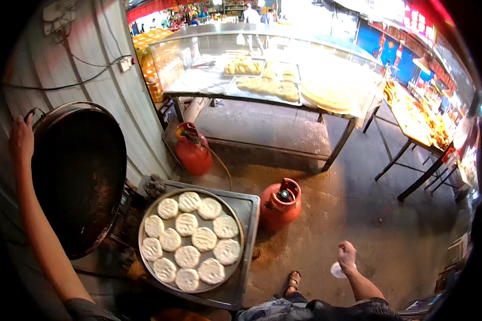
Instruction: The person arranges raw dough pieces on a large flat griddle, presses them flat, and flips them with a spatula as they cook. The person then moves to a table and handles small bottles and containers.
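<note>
At the far left, my left hand [23,138] grips the dark handle [34,114] of a large round black griddle lid [80,176], which stands tilted up on edge with its scorched inner face showing. In front of me, a round metal tray [193,240] holds several flat round pieces of pale dough [204,239], set apart from one another. The tray rests on a metal-topped stand [247,224]. My right hand [347,253] hangs low at the right with curled fingers. A whitish round object [337,270] shows beside its wrist; whether the hand holds it is unclear.
Two red gas cylinders [281,204] stand on the floor, one with a hose [221,160]. Beyond is a glass-fronted display table [265,105] with trays of baked food [243,66]. A corrugated metal wall [136,140] rises at left. A goods table [419,120] stands at right.
</note>
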The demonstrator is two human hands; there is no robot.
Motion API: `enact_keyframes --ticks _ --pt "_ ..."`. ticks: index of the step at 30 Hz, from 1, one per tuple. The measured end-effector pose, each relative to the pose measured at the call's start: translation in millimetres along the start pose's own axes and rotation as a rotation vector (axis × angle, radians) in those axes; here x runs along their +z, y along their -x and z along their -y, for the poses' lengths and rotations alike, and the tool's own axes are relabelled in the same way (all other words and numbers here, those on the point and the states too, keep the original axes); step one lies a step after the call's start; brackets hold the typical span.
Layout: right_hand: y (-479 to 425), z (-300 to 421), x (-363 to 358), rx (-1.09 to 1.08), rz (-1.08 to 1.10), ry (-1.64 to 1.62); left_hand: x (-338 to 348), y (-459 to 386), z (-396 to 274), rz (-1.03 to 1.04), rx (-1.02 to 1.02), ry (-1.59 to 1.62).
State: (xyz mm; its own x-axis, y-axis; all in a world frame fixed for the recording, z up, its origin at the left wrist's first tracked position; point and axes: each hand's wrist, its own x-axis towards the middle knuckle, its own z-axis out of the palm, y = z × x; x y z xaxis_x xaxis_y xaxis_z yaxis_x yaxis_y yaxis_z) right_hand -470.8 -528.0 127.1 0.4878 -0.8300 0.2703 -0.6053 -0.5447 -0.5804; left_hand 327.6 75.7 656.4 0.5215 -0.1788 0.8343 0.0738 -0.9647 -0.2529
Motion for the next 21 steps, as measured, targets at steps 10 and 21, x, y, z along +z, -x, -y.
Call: enact_keyframes --ticks 10,21 --pt "-49 -58 99 0.068 0.578 -0.151 -317 283 -286 0.71 0.07 0.632" --pt "-13 -114 202 0.187 0.943 -0.461 -261 670 -479 1.253 -0.109 0.635"
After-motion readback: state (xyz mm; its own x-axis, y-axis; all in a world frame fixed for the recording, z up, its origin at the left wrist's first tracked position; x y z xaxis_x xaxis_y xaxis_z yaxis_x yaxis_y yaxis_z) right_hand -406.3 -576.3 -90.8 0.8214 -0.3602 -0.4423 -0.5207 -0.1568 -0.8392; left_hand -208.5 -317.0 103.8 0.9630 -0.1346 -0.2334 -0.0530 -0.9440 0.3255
